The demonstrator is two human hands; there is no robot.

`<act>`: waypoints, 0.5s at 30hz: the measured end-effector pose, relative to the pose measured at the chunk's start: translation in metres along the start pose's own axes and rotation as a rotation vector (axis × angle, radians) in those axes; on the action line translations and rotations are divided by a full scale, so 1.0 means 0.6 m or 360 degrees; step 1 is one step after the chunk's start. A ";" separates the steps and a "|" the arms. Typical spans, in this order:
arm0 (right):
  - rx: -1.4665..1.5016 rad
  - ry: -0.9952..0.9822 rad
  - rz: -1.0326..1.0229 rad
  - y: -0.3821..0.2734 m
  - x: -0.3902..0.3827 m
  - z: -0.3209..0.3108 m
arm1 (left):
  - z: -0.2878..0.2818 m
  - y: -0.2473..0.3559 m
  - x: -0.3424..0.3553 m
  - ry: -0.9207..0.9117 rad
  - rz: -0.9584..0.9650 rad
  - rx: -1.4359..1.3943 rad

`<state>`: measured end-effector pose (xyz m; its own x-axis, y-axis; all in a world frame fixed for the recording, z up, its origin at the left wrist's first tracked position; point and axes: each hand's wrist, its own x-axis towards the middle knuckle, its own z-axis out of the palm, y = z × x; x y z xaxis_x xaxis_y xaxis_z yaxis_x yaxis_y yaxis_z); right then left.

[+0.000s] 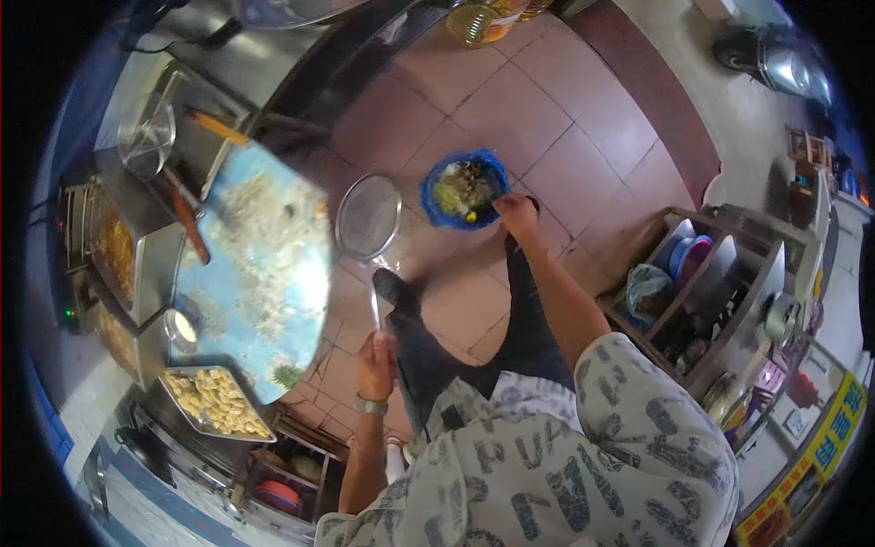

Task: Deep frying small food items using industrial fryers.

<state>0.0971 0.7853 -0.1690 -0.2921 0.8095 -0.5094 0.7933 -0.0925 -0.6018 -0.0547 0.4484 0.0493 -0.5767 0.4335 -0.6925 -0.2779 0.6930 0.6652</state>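
Observation:
My left hand (376, 361), a watch on its wrist, is closed round the handle of a round mesh strainer (369, 219). The strainer is held out over the tiled floor, beside the blue tabletop, and its mesh looks free of food. My right hand (518, 219) reaches down to the right edge of a waste bin (467, 190) lined with a blue bag, its fingers drawn together. I cannot make out what they hold, nor whether they touch the rim. Food scraps, some green and yellow, lie inside the bin.
At left stands a blue tabletop (305, 342) dusted with white flour. Near it are a tray of pale pieces (217, 402), a cup (182, 330) and a wire skimmer (148, 141). A shelf unit (725, 301) stands at right; plastic oil bottles (474, 23) stand at the far end.

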 end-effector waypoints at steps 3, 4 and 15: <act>0.0147 0.0097 0.0115 0.241 0.167 -0.055 | 0.086 -0.059 0.066 -0.0028 -0.0135 -0.0062; 0.0160 0.0027 0.0147 0.243 0.172 -0.040 | 0.085 -0.131 0.073 0.0154 0.0198 0.0412; -0.0552 0.0155 -0.0180 0.406 0.625 0.065 | 0.299 -0.359 0.195 0.0535 -0.0593 -0.0353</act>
<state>0.1598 1.0438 -0.5304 -0.3491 0.8563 -0.3806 0.8977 0.1890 -0.3981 0.0756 0.4530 -0.2250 -0.6121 -0.0511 -0.7891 -0.6443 0.6108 0.4602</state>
